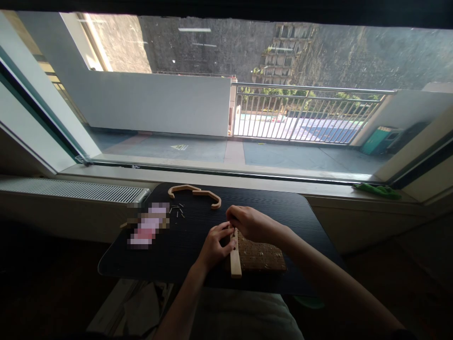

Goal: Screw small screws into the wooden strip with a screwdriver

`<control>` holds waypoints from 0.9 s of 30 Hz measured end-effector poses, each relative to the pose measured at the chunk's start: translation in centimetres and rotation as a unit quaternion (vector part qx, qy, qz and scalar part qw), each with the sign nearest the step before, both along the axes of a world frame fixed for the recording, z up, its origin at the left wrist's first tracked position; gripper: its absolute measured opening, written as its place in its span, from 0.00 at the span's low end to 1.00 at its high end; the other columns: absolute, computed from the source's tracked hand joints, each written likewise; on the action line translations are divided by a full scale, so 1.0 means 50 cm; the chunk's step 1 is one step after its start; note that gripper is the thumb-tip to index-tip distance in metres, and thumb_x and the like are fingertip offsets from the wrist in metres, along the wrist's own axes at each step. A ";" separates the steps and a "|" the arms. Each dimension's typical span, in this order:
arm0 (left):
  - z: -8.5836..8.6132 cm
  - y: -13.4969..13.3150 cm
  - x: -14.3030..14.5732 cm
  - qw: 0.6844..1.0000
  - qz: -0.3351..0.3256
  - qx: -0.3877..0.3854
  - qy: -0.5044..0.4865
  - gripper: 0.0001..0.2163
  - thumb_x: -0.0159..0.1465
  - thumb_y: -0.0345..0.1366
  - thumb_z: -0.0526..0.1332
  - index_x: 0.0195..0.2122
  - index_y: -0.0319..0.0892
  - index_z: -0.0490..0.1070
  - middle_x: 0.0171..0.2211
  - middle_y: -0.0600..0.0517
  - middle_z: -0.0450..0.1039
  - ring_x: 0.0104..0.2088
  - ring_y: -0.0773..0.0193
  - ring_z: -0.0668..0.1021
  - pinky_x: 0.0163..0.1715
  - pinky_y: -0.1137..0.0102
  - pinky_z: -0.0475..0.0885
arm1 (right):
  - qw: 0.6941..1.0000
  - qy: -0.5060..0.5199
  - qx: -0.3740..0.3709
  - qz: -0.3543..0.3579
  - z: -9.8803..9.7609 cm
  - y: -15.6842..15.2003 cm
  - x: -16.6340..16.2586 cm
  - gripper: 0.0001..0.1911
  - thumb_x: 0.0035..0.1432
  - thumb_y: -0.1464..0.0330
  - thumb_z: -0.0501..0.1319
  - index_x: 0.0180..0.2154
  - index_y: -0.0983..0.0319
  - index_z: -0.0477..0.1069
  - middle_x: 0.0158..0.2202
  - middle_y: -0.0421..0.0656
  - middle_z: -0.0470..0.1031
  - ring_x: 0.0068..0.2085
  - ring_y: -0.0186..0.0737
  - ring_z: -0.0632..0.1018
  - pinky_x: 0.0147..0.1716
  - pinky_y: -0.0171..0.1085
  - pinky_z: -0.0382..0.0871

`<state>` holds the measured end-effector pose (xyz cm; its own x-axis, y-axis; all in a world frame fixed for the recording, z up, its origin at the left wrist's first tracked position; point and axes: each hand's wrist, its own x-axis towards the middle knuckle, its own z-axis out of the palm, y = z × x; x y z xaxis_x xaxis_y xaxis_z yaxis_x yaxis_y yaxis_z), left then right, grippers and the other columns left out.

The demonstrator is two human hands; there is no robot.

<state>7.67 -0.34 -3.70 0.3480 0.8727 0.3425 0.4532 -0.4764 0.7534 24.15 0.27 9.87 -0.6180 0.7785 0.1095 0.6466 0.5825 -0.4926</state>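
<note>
A pale wooden strip [235, 268] with dark holes lies along the left edge of a brown, patterned block [264, 255] on the black table. My left hand [215, 246] is closed on the strip, thumb and fingers at its left side and upper part. Above the strip's far end, my right hand [247, 221] is closed in a pinch, fingertips pointing down; whatever they hold is hidden. Beyond my hands rest two curved wooden pieces [211, 194], their ends meeting. Several small metal screws or pins [178, 211] are scattered to their left.
A blurred-out pink and white item [146, 230] lies at the left of the black table [166, 264]. The window sill [247, 182] runs behind the table, with a radiator [74, 190] at the left and a green cloth [377, 190] at the right.
</note>
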 end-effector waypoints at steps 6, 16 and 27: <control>0.002 -0.001 -0.001 1.000 -0.001 0.005 -0.008 0.12 0.58 0.34 0.65 0.43 0.47 0.80 0.50 0.47 0.76 0.51 0.50 0.76 0.57 0.56 0.68 | 1.000 -0.003 0.019 -0.003 -0.003 0.002 -0.001 0.06 0.60 0.78 0.55 0.36 0.63 0.67 0.30 0.41 0.72 0.28 0.33 0.68 0.27 0.32 0.58; -0.002 0.001 0.000 1.000 -0.003 0.011 -0.010 0.13 0.57 0.32 0.64 0.44 0.46 0.79 0.51 0.46 0.76 0.52 0.51 0.76 0.56 0.56 0.68 | 1.000 0.000 0.015 -0.021 -0.017 0.008 0.006 0.07 0.63 0.75 0.54 0.37 0.63 0.70 0.33 0.43 0.75 0.32 0.35 0.72 0.31 0.32 0.60; 0.001 -0.001 0.001 1.000 -0.008 0.007 -0.013 0.13 0.58 0.32 0.64 0.44 0.45 0.79 0.51 0.46 0.76 0.52 0.51 0.76 0.56 0.57 0.68 | 0.997 0.002 0.073 0.009 -0.035 0.008 0.017 0.05 0.62 0.76 0.56 0.35 0.63 0.68 0.32 0.42 0.73 0.31 0.33 0.71 0.31 0.31 0.60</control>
<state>7.70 -0.37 -3.65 0.3528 0.8618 0.3645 0.4261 -0.4948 0.7574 25.02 0.67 8.14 -0.6311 0.7430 0.2229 0.6341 0.6596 -0.4036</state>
